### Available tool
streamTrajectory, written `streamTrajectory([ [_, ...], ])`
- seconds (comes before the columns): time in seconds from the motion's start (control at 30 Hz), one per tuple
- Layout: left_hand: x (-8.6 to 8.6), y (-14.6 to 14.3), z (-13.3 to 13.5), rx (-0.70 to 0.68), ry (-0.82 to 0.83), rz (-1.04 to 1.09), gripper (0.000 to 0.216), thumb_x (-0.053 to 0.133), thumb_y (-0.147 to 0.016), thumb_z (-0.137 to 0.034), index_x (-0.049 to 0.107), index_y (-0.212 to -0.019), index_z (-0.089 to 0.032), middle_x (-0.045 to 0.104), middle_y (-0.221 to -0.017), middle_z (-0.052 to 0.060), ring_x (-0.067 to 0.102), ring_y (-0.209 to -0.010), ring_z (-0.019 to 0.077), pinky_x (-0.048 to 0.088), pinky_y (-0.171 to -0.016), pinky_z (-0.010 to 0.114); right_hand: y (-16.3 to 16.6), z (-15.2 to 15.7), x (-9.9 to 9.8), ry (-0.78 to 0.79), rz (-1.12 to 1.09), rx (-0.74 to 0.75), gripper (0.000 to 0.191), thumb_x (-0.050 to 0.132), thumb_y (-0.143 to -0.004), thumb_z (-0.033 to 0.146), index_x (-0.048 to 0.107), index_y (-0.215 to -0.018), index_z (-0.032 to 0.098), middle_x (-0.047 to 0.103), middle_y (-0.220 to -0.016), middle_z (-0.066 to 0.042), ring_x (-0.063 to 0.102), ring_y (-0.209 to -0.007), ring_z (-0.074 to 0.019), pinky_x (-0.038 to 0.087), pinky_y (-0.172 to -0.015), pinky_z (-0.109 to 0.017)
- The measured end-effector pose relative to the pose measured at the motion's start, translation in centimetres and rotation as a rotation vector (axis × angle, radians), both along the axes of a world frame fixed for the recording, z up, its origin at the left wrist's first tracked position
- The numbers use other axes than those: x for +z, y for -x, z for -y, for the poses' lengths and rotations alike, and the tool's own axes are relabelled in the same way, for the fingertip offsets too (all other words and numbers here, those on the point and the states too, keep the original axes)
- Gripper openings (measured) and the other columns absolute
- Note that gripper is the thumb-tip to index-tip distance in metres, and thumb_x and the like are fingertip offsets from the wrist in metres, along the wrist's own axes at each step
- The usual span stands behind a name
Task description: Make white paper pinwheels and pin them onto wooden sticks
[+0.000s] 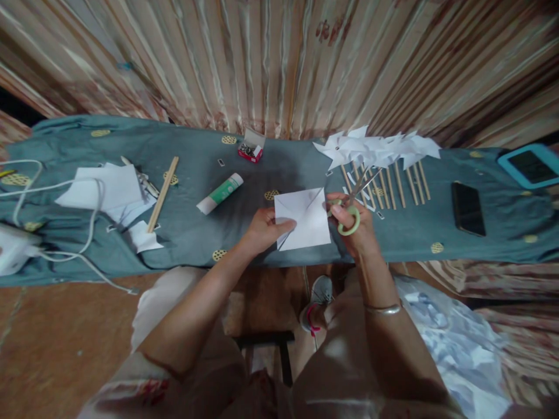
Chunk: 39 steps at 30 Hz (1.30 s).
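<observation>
My left hand (267,228) pinches the left edge of a square white paper sheet (308,224), thumb on top. Slits or creases run in from its corners. In my right hand (356,230) is a pair of scissors (349,226) with pale green handles, the blades pointing up and away from the sheet. The fingers of that hand are also close to the paper's right edge; whether they touch it I cannot tell. Beyond the scissors lie several white paper pinwheels (375,148) on wooden sticks (397,186), side by side.
A green and white glue stick (220,193) and an open red box of pins (250,150) lie mid-table. Leftward are paper sheets (102,189), two sticks (163,194) and white cables (89,233). A phone (468,208) and blue-framed device (530,166) lie right; a plastic bag (454,343) stands below.
</observation>
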<state>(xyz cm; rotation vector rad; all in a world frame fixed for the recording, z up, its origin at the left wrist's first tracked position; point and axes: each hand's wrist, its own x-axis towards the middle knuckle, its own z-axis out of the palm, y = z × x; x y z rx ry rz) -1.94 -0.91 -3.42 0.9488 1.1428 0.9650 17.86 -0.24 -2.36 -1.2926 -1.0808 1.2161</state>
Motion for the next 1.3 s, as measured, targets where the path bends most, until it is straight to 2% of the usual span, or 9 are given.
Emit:
streamTrajectory([
  [0.13, 0.0, -0.2, 0.1, -0.059, -0.035, -0.066, 0.015, 0.073, -0.054, -0.025, 0.072, -0.064, -0.014, 0.063, -0.059, -0.003, 0.054, -0.055, 0.0117, 0.040, -0.054, 0.021, 0.5, -0.1, -0.4, 0.016, 0.027, -0.029, 0.047, 0.091, -0.050, 0.048, 0.067, -0.083, 0.025, 0.061, -0.069, 0.006, 0.053, -0.060, -0.0116, 0.045, -0.060, -0.027],
  [0.33, 0.0, -0.6, 0.5, -0.051, 0.026, -0.027, 0.025, 0.075, -0.054, -0.034, 0.073, -0.069, -0.014, 0.064, -0.061, -0.001, 0.055, -0.055, 0.0129, 0.042, -0.055, 0.023, 1.0, 0.1, -0.8, 0.044, 0.017, -0.035, 0.047, 0.089, -0.053, 0.051, 0.065, -0.084, 0.026, 0.066, -0.071, 0.006, 0.056, -0.056, -0.0120, 0.047, -0.057, -0.028],
  [0.53, -0.3, -0.6, 0.4, -0.006, 0.035, -0.022, 0.023, 0.075, -0.054, -0.032, 0.074, -0.067, -0.013, 0.064, -0.060, -0.002, 0.053, -0.053, 0.0111, 0.041, -0.054, 0.022, 1.8, -0.1, -0.8, 0.013, 0.002, -0.093, 0.043, 0.087, -0.053, 0.049, 0.063, -0.081, 0.026, 0.065, -0.072, 0.005, 0.055, -0.058, -0.0123, 0.047, -0.059, -0.028],
  [0.7, -0.7, -0.1, 0.2, -0.043, -0.056, -0.058, 0.018, 0.071, -0.058, -0.033, 0.073, -0.062, -0.015, 0.063, -0.064, -0.002, 0.053, -0.060, 0.0112, 0.041, -0.060, 0.023, 1.5, -0.8, -1.1, -0.014, -0.036, -0.199, 0.044, 0.088, -0.050, 0.045, 0.060, -0.078, 0.025, 0.058, -0.067, 0.007, 0.052, -0.059, -0.0113, 0.044, -0.060, -0.027],
  [0.83, -0.6, 0.3, 0.0, -0.050, -0.153, -0.180, 0.022, 0.069, -0.063, -0.032, 0.064, -0.048, -0.017, 0.051, -0.055, -0.004, 0.047, -0.058, 0.0106, 0.037, -0.058, 0.023, 0.9, -1.4, -0.8, -0.019, -0.103, -0.310, 0.044, 0.089, -0.042, 0.035, 0.061, -0.075, 0.024, 0.051, -0.062, 0.010, 0.045, -0.056, -0.0080, 0.041, -0.057, -0.025],
  [1.03, -0.4, 0.5, -0.2, -0.010, -0.184, -0.169, 0.016, 0.072, -0.064, -0.032, 0.070, -0.055, -0.018, 0.064, -0.062, 0.000, 0.058, -0.066, 0.0156, 0.045, -0.064, 0.025, 0.1, -1.9, -0.9, -0.032, -0.218, -0.370, 0.038, 0.087, -0.042, 0.024, 0.062, -0.070, 0.021, 0.052, -0.061, 0.010, 0.045, -0.056, -0.0062, 0.041, -0.058, -0.023],
  [1.2, -0.2, 0.8, -0.2, -0.015, -0.184, -0.181, 0.019, 0.071, -0.066, -0.036, 0.073, -0.059, -0.018, 0.066, -0.065, 0.002, 0.059, -0.068, 0.0164, 0.045, -0.066, 0.027, -0.3, -2.4, -1.8, -0.059, -0.221, -0.400, 0.037, 0.085, -0.045, 0.023, 0.062, -0.075, 0.020, 0.058, -0.066, 0.010, 0.052, -0.059, -0.0071, 0.044, -0.061, -0.024],
  [1.3, -0.2, 0.9, -0.3, -0.021, -0.192, -0.166, 0.018, 0.072, -0.067, -0.035, 0.074, -0.059, -0.018, 0.068, -0.068, 0.003, 0.061, -0.071, 0.0173, 0.046, -0.071, 0.028, -0.4, -2.5, -1.6, -0.071, -0.249, -0.442, 0.034, 0.083, -0.046, 0.021, 0.061, -0.073, 0.020, 0.060, -0.069, 0.009, 0.054, -0.061, -0.0076, 0.045, -0.062, -0.023],
])
